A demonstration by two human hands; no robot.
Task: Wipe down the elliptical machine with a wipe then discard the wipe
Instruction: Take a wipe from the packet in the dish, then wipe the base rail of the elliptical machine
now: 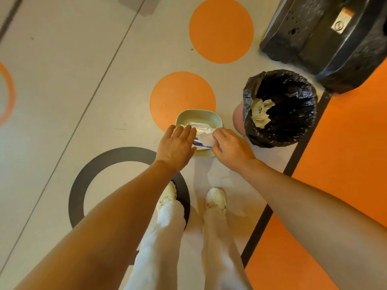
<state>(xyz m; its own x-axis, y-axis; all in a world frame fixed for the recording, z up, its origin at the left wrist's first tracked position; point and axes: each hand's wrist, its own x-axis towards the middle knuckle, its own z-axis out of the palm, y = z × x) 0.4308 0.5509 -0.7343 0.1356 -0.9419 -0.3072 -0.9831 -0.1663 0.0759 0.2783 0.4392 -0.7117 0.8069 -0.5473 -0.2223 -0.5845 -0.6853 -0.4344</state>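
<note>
A pack of wipes (201, 128) with a white flip lid and blue print lies in a pale green tray (199, 117) on the floor. My left hand (177, 143) lies flat on the pack's left side, fingers straight. My right hand (228, 146) pinches a white wipe (206, 139) that sticks up out of the pack. To the right stands a small bin (280, 107) lined with a black bag, with crumpled used wipes inside. The black base of the elliptical machine (326, 38) fills the top right corner.
The floor is grey with orange discs (221, 30), a dark ring (90, 176) and an orange zone (345, 153) at the right edged by a black line. My white shoes (215, 198) and trouser legs stand just behind the tray.
</note>
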